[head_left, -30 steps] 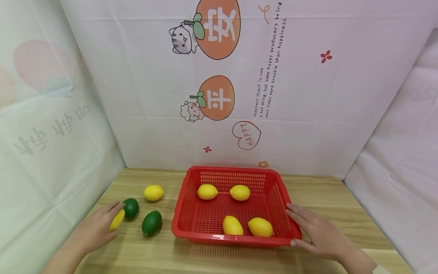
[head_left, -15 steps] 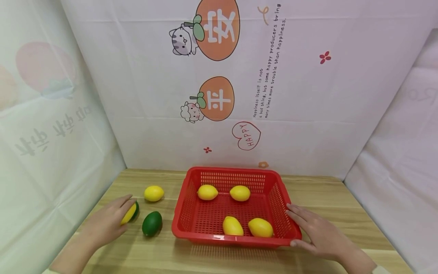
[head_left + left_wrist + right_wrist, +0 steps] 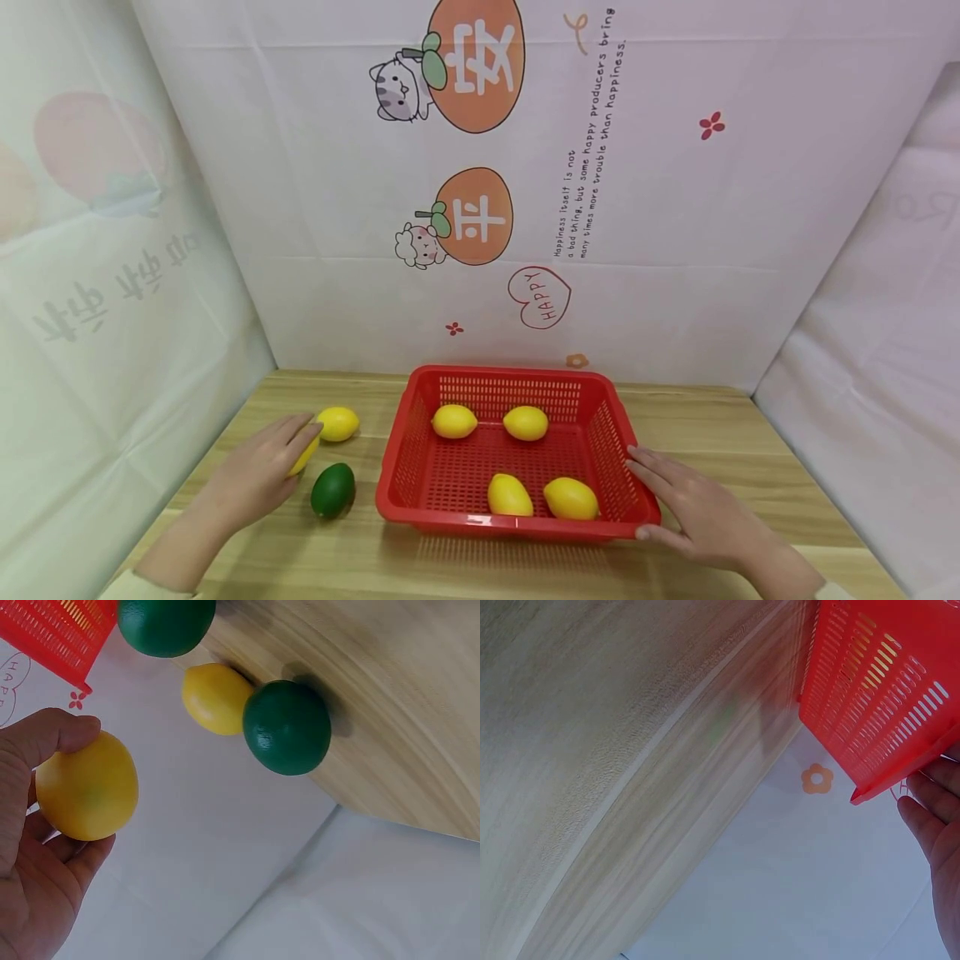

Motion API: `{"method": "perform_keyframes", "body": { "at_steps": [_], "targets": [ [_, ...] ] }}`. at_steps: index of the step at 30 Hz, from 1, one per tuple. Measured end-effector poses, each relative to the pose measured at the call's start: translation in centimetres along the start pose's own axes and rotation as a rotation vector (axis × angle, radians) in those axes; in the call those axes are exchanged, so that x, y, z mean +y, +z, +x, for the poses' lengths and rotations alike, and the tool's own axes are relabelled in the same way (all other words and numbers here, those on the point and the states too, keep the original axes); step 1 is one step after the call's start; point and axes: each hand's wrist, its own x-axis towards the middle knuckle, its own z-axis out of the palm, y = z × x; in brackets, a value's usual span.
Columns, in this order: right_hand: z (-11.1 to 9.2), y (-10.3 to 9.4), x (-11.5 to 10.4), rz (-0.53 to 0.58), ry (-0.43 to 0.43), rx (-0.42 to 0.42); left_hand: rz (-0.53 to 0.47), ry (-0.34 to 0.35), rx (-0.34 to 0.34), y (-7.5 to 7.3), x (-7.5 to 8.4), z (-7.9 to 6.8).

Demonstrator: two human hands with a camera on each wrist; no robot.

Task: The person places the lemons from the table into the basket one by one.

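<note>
My left hand (image 3: 258, 467) grips a yellow lemon (image 3: 94, 787) between thumb and fingers, raised above the table's left side. In the head view the fingers cover much of this lemon (image 3: 306, 456). Just beyond the fingertips lies another lemon (image 3: 338, 423). A dark green, egg-shaped fruit (image 3: 333, 490) lies right of the hand. A second green fruit (image 3: 286, 727) shows in the left wrist view but is hidden in the head view. My right hand (image 3: 693, 508) touches the right rim of the red basket (image 3: 517, 523) with fairly straight fingers, thumb at the near corner.
Inside the basket lie several lemons, among them a back-left one (image 3: 454, 422) and a front-right one (image 3: 572, 498). A wooden table (image 3: 720, 433) carries everything. White printed cloth (image 3: 337, 317) hangs behind it and along both sides.
The left hand has moved right and away from me with its lemon, over one green fruit, which it now hides in the head view. The right hand and basket have stayed put.
</note>
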Motion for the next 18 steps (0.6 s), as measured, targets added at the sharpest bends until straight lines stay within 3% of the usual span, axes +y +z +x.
{"method": "perform_keyframes", "body": {
  "at_steps": [9,18],
  "targets": [
    [-0.1,0.1,0.0,0.004,-0.002,0.003,0.01,-0.012,-0.069,-0.3,0.7,1.6],
    [0.0,0.1,0.0,0.005,-0.013,0.015,0.01,0.064,0.005,-0.1,0.7,3.4]
  ]
}}
